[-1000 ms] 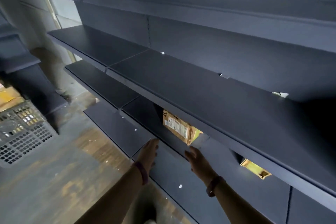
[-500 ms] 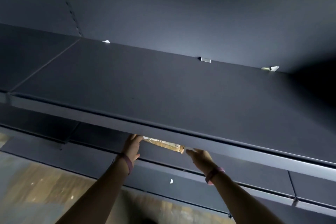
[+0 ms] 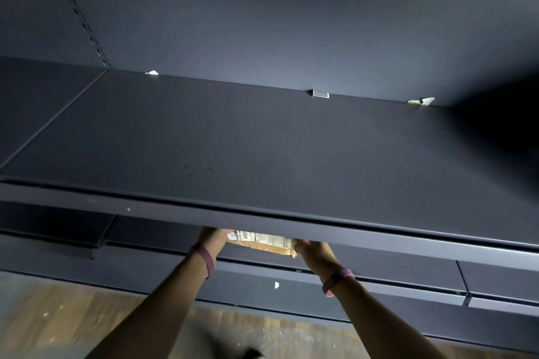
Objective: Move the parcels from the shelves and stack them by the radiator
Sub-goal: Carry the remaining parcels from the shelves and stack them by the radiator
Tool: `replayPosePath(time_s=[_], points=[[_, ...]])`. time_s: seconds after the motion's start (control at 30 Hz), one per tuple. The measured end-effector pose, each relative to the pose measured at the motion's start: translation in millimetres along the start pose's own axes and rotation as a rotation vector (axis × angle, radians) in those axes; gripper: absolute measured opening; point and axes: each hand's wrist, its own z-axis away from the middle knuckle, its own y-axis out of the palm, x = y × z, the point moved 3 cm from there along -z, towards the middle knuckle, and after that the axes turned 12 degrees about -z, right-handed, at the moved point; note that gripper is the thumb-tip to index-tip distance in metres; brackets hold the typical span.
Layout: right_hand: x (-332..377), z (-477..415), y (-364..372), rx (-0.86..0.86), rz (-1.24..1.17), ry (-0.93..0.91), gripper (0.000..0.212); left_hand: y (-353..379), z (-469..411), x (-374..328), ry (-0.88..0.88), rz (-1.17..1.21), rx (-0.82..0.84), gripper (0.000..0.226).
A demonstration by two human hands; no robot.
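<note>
A brown paper parcel (image 3: 264, 245) with a white printed label lies on a lower shelf, half hidden under the front lip of the dark grey shelf (image 3: 262, 154) above it. My left hand (image 3: 214, 239) grips the parcel's left end. My right hand (image 3: 313, 252) grips its right end, at a crumpled corner. The fingertips of both hands are hidden under the upper shelf's edge. Each wrist wears a pink band.
Dark grey metal shelving fills the view, with a slotted upright (image 3: 83, 17) at the back left. Small white scraps (image 3: 421, 101) lie along the rear of the upper shelf. A lower shelf front (image 3: 291, 280) juts out beneath my arms. Wooden floor (image 3: 73, 315) shows below.
A second ago both hands were reaching, apart from the parcel. They have since closed on its two ends, and the parcel has come slightly forward from under the upper shelf.
</note>
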Motion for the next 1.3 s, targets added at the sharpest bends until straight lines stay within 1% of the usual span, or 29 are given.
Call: replayPosePath(time_s=[0.07,0.13,0.17,0.23,0.3,0.37,0.43,0.53,0.57,0.63,0.7,0.8,0.87,1.03,1.1,1.2,1.3], points=[[-1.3,9.4,-1.6,0.011,0.013,-0.129,0.015,0.9,4.6,9.0,-0.039,0.024,0.097,0.024],[-4.1,24.3,-5.4,0.027,-0.044,-0.241,0.012,-3.4,14.4,14.1,0.024,-0.010,0.071,0.023],[-4.9,33.6,-7.3,0.046,-0.070,-0.297,0.010,-5.4,25.0,13.3,0.060,-0.018,0.086,0.025],[-8.4,51.2,-9.6,0.085,-0.100,-0.400,0.017,-7.2,42.3,20.6,0.080,-0.025,0.089,0.032],[-13.9,68.5,-13.9,0.085,-0.114,-0.458,0.018,-6.7,65.1,23.6,0.091,-0.015,0.111,0.041],[-22.0,85.2,-19.2,0.085,-0.103,-0.479,0.015,-8.0,83.8,31.2,0.092,-0.061,0.099,0.041],[-33.2,101.7,-26.0,0.088,-0.103,-0.477,0.013,-9.6,107.8,37.9,0.098,-0.119,0.079,0.035],[-50.0,128.3,-40.0,0.057,-0.145,-0.429,0.015,-11.5,144.3,47.9,0.124,-0.133,0.000,0.024],[-56.0,136.5,-45.7,0.033,-0.159,-0.412,0.018,-12.7,157.0,49.8,0.136,-0.127,-0.024,0.020],[-66.5,153.3,-58.8,-0.027,-0.156,-0.377,0.032,-14.6,178.9,52.5,0.148,-0.102,-0.064,0.016],[-76.3,168.7,-71.4,-0.096,-0.102,-0.350,0.042,-13.1,196.6,53.9,0.150,-0.121,-0.094,0.021],[-92.4,188.4,-87.1,-0.160,-0.091,-0.285,0.049,-6.2,220.2,52.6,0.162,-0.143,-0.121,0.029],[-99.3,198.8,-95.7,-0.173,-0.097,-0.270,0.051,1.5,233.6,49.2,0.178,-0.153,-0.105,0.029],[-110.5,224.4,-120.9,-0.212,-0.181,-0.309,0.051,26.1,255.0,38.4,0.205,-0.160,-0.049,0.027],[-120.5,232.0,-138.9,-0.261,-0.208,-0.302,0.051,44.2,261.0,28.9,0.233,-0.194,-0.006,0.026],[-141.8,244.0,-179.8,-0.373,-0.263,-0.267,0.047,91.9,268.2,7.0,0.297,-0.259,0.117,0.029],[-175.3,264.6,-233.8,-0.545,-0.358,-0.210,0.049,163.3,284.8,-16.0,0.363,-0.337,0.286,0.031]])
